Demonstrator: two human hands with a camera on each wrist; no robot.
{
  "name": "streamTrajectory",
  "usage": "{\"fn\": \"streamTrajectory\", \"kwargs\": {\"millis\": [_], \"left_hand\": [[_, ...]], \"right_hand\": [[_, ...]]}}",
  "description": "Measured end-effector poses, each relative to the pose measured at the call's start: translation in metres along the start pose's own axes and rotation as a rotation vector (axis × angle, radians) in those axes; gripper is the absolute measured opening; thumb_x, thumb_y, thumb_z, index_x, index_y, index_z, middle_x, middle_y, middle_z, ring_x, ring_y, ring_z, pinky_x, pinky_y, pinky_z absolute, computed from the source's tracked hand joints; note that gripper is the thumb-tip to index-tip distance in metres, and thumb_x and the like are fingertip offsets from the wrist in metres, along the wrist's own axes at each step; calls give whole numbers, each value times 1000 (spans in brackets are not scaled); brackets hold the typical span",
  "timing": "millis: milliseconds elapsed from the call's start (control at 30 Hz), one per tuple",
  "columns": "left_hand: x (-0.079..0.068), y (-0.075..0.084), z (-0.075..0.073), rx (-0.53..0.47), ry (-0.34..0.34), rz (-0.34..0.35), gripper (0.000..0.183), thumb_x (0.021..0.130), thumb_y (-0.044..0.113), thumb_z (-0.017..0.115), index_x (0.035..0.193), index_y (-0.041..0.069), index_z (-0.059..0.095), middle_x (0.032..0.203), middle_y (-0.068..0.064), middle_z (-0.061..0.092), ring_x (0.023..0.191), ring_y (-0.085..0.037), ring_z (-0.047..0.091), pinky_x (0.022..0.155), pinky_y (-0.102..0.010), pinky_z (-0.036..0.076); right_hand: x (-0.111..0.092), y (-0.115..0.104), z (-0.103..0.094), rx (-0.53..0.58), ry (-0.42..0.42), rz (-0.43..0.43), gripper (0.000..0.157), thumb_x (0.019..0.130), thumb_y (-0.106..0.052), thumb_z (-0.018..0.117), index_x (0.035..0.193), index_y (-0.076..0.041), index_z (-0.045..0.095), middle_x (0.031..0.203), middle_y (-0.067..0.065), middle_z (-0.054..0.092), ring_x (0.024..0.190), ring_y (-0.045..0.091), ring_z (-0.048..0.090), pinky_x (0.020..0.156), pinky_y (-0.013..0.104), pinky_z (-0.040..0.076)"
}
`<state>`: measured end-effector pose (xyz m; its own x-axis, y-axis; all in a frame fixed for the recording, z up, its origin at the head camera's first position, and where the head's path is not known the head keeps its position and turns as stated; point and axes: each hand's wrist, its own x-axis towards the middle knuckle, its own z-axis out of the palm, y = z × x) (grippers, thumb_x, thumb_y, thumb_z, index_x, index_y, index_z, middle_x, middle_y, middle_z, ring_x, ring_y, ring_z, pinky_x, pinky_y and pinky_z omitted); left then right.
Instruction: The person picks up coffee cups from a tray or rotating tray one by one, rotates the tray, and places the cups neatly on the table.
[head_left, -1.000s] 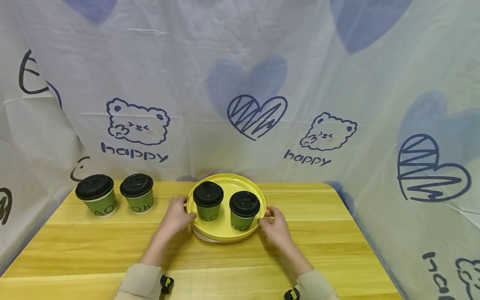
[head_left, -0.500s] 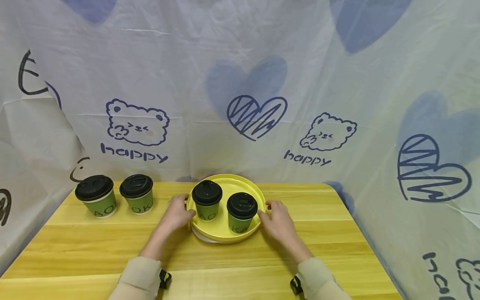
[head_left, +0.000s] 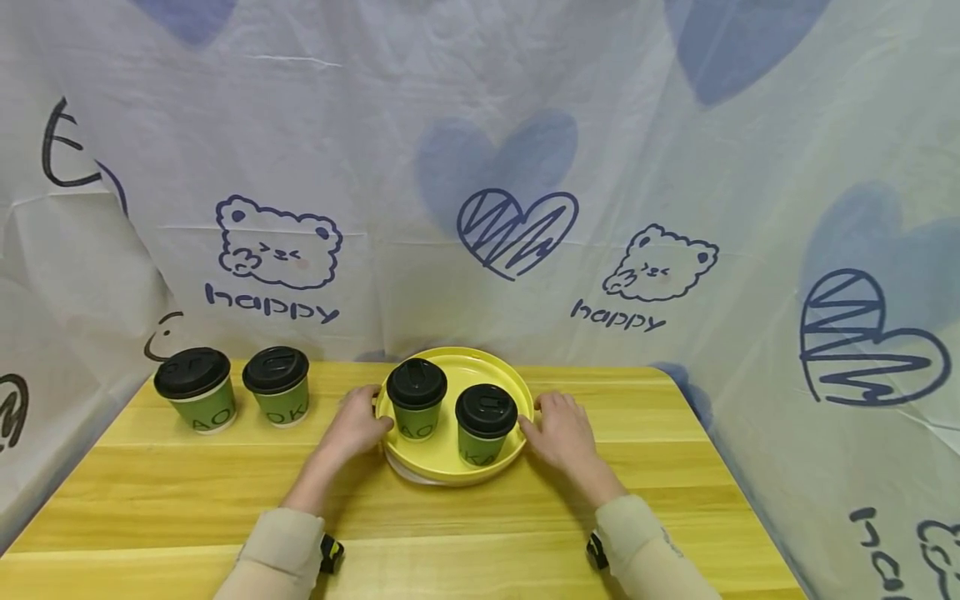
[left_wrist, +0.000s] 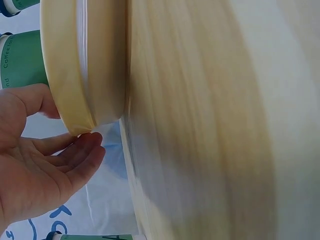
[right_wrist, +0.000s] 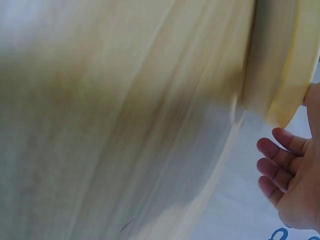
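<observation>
Head view: right hand (head_left: 561, 429) has crept up-frame beside the yellow tray (head_left: 441, 457), grip unclear; left hand (head_left: 357, 422) pinches its rim. Upper cup (head_left: 417, 400), lower cup (head_left: 485, 425) upright; load seems steady.

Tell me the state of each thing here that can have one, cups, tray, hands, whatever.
Yellow tray: right side up, holding two cups.
Third cup from left: upright on the tray, lidded.
Rightmost cup: upright on the tray, lidded.
Far-left cup: upright, lidded.
Second cup from left: upright, lidded.
Left hand: around the tray's rim.
Right hand: at the rim, fingers loosely curved.
</observation>
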<state>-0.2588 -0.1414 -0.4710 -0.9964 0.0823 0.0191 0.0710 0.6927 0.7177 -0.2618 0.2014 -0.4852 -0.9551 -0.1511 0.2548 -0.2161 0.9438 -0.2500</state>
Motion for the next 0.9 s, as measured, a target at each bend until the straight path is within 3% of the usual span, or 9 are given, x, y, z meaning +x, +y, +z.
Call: {"fn": "streamTrajectory", "kwargs": {"millis": [233, 667, 900], "left_hand": [[0, -1, 1, -5, 11, 6, 66, 88, 4, 65, 146, -17, 42, 143, -38, 47, 137, -52, 43, 117, -62, 36], [-3, -4, -1, -68, 3, -3, 69, 91, 5, 65, 151, -15, 36, 147, -38, 42, 136, -51, 44, 115, -62, 39], [-9, -7, -6, -152, 33, 78, 78, 87, 3, 66, 156, -9, 31, 156, -33, 36, 143, -49, 38, 119, -61, 35]], "right_hand": [[3, 4, 5, -71, -29, -32, 43, 100, -40, 57, 120, -4, 66, 122, 13, 64, 112, 32, 55, 94, 47, 46], [4, 3, 6, -73, -57, -40, 36, 100, -34, 54, 116, -3, 63, 116, 12, 62, 107, 32, 53, 90, 46, 46], [4, 4, 8, -70, -46, -37, 36, 99, -34, 55, 116, -3, 63, 115, 12, 61, 106, 31, 52, 89, 45, 44]]}}
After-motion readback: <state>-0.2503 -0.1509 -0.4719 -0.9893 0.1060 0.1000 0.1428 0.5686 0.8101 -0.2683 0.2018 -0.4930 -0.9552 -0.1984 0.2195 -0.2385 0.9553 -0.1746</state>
